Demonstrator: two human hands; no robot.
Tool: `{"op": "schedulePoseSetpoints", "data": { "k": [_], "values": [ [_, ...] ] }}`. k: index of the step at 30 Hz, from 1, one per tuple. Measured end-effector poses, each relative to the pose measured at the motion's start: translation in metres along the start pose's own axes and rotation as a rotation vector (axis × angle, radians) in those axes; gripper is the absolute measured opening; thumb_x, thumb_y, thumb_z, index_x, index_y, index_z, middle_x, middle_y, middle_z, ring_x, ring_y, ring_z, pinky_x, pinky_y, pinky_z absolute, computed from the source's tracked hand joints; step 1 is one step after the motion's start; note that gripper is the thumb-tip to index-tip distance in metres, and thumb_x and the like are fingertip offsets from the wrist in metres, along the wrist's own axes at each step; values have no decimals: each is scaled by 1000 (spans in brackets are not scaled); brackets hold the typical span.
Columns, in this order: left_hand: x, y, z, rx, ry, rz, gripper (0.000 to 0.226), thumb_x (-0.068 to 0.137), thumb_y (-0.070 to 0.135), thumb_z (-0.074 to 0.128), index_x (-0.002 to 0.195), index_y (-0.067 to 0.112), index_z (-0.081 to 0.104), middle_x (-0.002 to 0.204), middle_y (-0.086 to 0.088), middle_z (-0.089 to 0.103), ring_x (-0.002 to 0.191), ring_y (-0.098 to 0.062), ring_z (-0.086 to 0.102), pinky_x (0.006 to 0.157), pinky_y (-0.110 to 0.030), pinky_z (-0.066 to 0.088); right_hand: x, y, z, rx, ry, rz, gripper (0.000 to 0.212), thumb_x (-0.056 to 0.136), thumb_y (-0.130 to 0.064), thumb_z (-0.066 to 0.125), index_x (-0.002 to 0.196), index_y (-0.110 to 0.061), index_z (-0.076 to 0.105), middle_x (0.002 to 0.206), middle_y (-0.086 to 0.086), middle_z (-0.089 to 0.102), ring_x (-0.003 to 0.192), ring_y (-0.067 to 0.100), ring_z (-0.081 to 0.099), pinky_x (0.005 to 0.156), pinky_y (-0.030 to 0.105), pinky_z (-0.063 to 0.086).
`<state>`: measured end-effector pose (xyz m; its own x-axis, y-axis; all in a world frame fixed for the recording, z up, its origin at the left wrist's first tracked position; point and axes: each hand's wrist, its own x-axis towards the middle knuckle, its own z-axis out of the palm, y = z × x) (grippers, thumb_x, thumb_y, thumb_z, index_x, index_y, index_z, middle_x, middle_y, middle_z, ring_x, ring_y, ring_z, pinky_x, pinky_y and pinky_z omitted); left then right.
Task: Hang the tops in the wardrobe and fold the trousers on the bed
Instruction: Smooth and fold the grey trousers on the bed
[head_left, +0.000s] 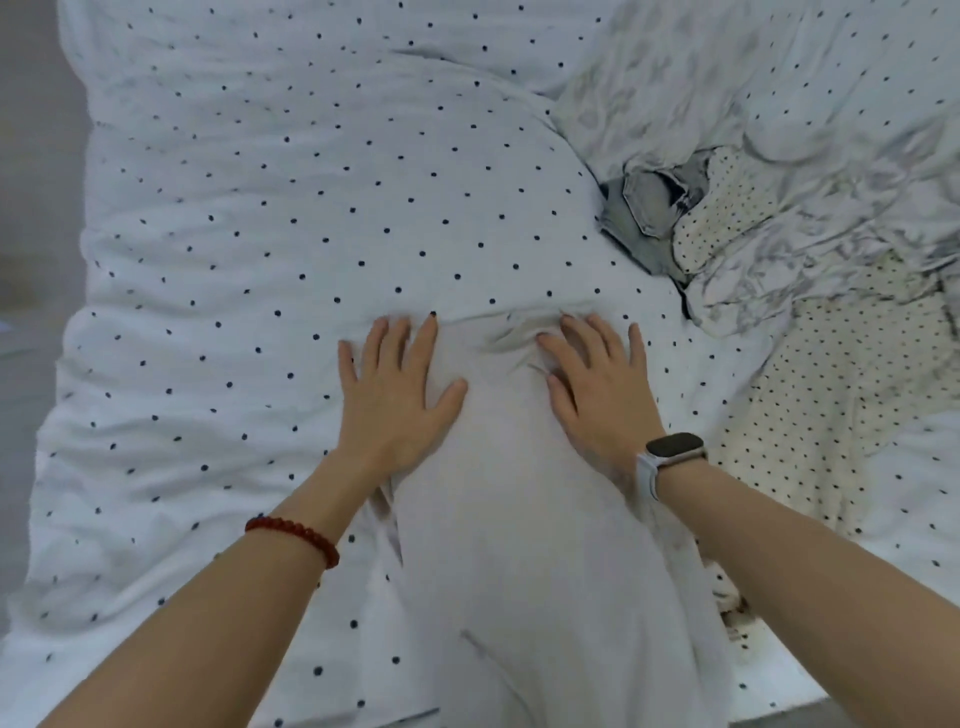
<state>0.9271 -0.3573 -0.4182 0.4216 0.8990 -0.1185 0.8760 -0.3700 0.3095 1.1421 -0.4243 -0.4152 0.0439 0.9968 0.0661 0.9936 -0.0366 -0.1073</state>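
Plain white trousers (519, 519) lie lengthwise on the bed (234, 234), running from the near edge to the middle. My left hand (395, 384) lies flat with spread fingers on their upper left part. My right hand (597, 384) presses flat on the upper right part, where the cloth bunches into a few wrinkles between the two hands. A pile of garments lies to the right: a faded denim piece (649, 208), a cream top with small dots (831, 395) and a white crumpled garment with grey marbling (779, 291).
The bed carries a white cover with dark dots. Its left edge borders a grey floor strip (31, 208). The near right corner of the bed shows at the bottom right.
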Motion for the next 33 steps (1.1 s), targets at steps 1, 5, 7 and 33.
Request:
{"op": "schedulePoseSetpoints", "data": {
  "k": [1,5,7,33],
  "values": [
    [7,-4,-11,-5,-4,24,88,70,71,17,145,25,28,146,-5,33,138,-24,20,113,-46,5,8,3,-7,35,22,-24,46,85,-27,46,130,-20,43,135,15,46,125,37,43,102,60,29],
    [41,-9,-48,-3,-296,93,66,73,62,53,125,22,49,122,0,53,118,-22,42,96,-36,28,52,9,-43,53,-373,-98,64,84,-26,55,142,-23,28,143,5,34,131,26,33,108,44,23],
    [51,-2,-56,1,-404,92,57,76,53,63,119,18,48,115,-1,54,114,-22,45,92,-36,31,69,7,-55,-19,-473,-106,61,80,-26,56,136,-24,33,132,3,43,121,24,41,98,39,32],
    [149,36,-269,96,289,71,13,90,17,49,81,17,40,92,-6,62,85,-29,56,66,-28,24,219,-31,-238,-100,75,33,29,92,-35,48,107,-11,56,93,12,63,95,31,53,78,34,31]
  ]
}}
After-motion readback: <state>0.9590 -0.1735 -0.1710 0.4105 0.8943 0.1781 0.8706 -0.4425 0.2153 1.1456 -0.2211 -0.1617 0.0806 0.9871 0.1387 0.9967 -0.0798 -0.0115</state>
